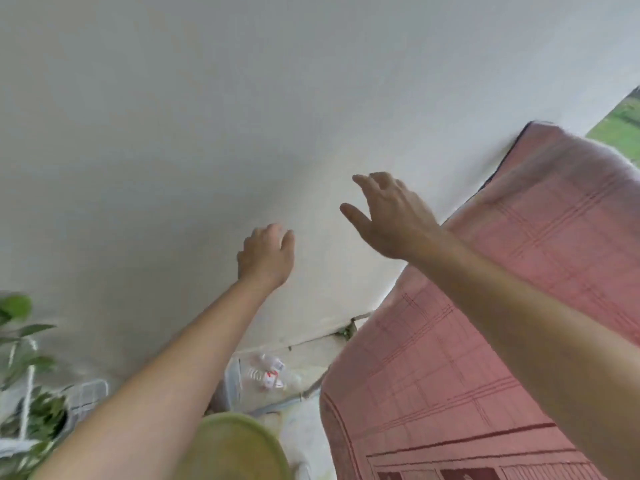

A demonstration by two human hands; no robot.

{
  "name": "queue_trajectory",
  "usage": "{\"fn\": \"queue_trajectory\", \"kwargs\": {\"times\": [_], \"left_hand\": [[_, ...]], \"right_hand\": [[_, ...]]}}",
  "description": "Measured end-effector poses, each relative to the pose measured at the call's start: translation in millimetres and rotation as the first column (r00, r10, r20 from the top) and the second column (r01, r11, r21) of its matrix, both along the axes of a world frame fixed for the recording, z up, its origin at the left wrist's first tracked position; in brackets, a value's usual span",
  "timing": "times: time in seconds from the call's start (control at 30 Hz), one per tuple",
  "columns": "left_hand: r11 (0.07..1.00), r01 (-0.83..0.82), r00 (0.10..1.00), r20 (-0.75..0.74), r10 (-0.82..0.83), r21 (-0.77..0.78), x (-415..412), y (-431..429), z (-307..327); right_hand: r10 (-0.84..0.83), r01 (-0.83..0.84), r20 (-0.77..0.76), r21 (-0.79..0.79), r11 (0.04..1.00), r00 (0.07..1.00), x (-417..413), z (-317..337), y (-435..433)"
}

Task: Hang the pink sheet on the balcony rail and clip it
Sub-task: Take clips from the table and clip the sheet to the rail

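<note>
Plain white wall (207, 116) fills most of the view, with open room on the left. On the right the pink sheet (519, 271) hangs draped, likely over the rail it hides, its dark-edged corner against the wall. The right hand (391, 216), fingers spread, and left hand (266, 258), fingers loosely curled, hold nothing, seemingly free to fetch a clip.
</note>
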State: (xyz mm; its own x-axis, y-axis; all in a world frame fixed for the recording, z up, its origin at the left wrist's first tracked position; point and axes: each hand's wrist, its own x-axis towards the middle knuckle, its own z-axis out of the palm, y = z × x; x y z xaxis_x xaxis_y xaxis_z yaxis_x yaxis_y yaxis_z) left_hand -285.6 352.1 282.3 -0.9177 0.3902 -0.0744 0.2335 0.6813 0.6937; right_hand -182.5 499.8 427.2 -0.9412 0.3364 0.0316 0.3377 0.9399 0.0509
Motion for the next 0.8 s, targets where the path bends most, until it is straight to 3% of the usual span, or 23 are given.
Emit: {"fn": "queue_trajectory", "kwargs": {"times": [0.13, 0.37, 0.63, 0.8], "left_hand": [[0.979, -0.057, 0.961, -0.277, 0.0, -0.196, -9, -73, 51], [0.987, 0.029, 0.807, -0.578, -0.117, -0.16, 55, -155, 132], [0.953, 0.273, 0.713, -0.637, -0.293, -0.132, 140, -190, 159], [0.827, 0.55, 0.583, -0.656, -0.48, -0.116, 254, -149, 187]], "right_hand": [[-0.017, 0.016, -0.138, -0.011, 1.0, 0.99, 26, -13, -36], [-0.154, 0.135, -0.349, -0.078, 0.988, 0.924, 99, -12, -129], [-0.39, 0.411, -0.4, -0.037, 0.911, 0.829, 240, 5, -209], [-0.599, 0.65, -0.476, -0.072, 0.756, 0.644, 375, 26, -227]]}}
